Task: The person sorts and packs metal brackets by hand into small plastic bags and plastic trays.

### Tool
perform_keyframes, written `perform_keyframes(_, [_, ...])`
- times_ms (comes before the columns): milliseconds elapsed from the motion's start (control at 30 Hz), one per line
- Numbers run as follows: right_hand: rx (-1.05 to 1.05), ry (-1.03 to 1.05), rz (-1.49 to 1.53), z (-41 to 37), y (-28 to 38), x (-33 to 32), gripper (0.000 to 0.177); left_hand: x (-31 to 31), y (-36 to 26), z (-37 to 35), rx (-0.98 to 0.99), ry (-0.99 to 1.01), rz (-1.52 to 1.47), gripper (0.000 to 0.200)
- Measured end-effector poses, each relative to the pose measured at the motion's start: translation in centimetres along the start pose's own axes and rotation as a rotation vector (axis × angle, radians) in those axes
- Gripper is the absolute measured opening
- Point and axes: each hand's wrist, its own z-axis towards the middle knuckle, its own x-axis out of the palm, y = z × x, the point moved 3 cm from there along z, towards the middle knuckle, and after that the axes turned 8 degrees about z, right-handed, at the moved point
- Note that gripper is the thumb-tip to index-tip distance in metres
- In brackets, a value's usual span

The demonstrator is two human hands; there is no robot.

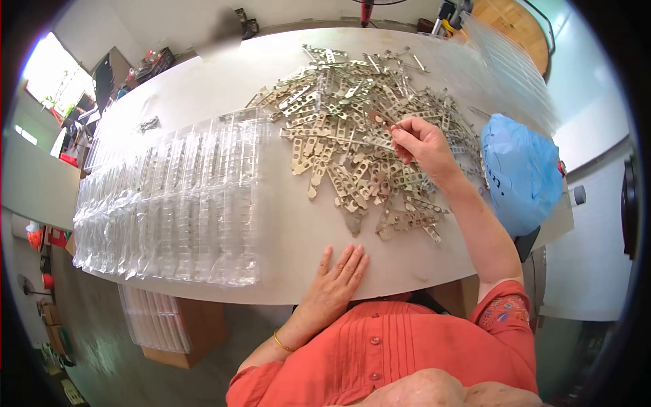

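A wide pile of flat metal pieces with holes (346,129) is spread over the white table (291,251). Above the pile's right part is my right hand (424,146), its thumb and fingers pinched on a thin metal piece (382,120). My left hand (336,275) lies flat at the table's near edge, fingers spread, holding nothing, just below the pile. To the left stand clear plastic trays (169,203) with many narrow slots; what fills the slots is hard to make out through the glare.
A blue plastic bag (519,173) sits at the table's right edge. More clear trays (512,68) are at the back right. A small metal cluster (148,124) lies at the back left. Below the table are a cardboard box (203,325) and stacked trays (154,319).
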Motion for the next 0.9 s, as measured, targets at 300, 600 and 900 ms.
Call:
perform_keyframes(300, [-0.177,-0.253,-0.19,-5.7,-1.8,-5.5,0.014,0.4,-0.5,0.2,-0.013,0.01,0.07,0.073])
perform_keyframes(600, [0.363,0.136,0.126,-15.0,-2.8,-0.7,0.015,-1.3,-0.4,0.6,-0.202,-0.122,-0.683,0.072])
perform_keyframes(900, [0.569,0.359,0.126,-18.2,-6.0,1.5,0.018,0.7,-0.6,2.7,-0.614,-0.057,-1.596,0.035])
